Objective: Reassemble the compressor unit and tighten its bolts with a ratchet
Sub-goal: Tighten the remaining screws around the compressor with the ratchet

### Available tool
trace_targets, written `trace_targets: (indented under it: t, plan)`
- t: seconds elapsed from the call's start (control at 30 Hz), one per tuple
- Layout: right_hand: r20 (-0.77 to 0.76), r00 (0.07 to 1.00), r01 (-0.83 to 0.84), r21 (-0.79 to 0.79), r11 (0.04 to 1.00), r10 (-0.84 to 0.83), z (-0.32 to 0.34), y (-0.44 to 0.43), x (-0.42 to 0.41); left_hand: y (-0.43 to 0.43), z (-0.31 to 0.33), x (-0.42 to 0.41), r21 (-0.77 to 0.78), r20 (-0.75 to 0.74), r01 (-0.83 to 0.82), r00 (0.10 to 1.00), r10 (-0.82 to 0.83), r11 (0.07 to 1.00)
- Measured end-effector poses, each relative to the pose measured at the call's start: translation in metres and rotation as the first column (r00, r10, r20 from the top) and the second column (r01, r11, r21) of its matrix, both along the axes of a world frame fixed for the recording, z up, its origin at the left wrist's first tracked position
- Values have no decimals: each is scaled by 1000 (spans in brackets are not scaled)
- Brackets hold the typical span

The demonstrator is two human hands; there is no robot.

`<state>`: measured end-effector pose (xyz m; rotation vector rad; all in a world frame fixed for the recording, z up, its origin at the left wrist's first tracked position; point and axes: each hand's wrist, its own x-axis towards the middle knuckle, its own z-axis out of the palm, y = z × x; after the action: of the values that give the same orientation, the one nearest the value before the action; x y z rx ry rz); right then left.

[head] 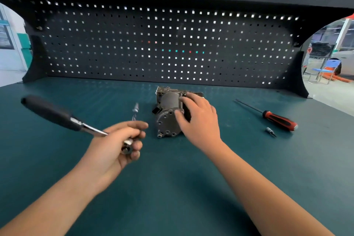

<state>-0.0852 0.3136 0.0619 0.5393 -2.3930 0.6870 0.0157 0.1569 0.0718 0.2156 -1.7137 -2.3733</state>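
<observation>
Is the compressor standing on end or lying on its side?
On its side: the compressor lies along the bench, round end face toward the camera, right hand holding it.

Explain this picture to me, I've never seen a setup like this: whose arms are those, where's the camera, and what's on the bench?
There is no machine here: these are a person's two bare arms, filmed by one wide-angle camera worn on their head, looking forward and down. The left hand holds a ratchet by its head end, the black handle pointing away to the left. The right hand holds the grey metal compressor unit, which lies on the green bench top. Left of it shows a small shiny piece, too blurred to name. To the right lie a screwdriver with a red and black handle and a small bit. Behind stands a black pegboard.
</observation>
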Motion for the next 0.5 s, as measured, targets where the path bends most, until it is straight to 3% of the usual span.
trace_targets:
  t: [0.07,0.1,0.17,0.23,0.33,0.5]
  plan:
    - [48,998,-39,242,969,28,-5,-1,-11,-18,-1,-21,-308,-103,-115,991,87,944]
    - [57,997,-57,289,956,42,-9,-1,-16,-27,-4,-32,-452,-162,-176,980,114,875]
    - [8,996,-85,216,973,86,-11,1,-21,-43,-14,-46,-655,-283,-273,953,107,705]
    - [-56,990,-120,116,986,127,-9,3,-25,-56,-27,-52,-745,-345,-311,937,58,591]
    - [-138,977,-144,143,979,163,-7,9,-29,-70,-44,-53,-768,-223,-178,975,3,615]
    - [-44,986,-157,112,981,163,-4,55,-40,-63,-45,-52,-714,-141,-30,985,-102,699]
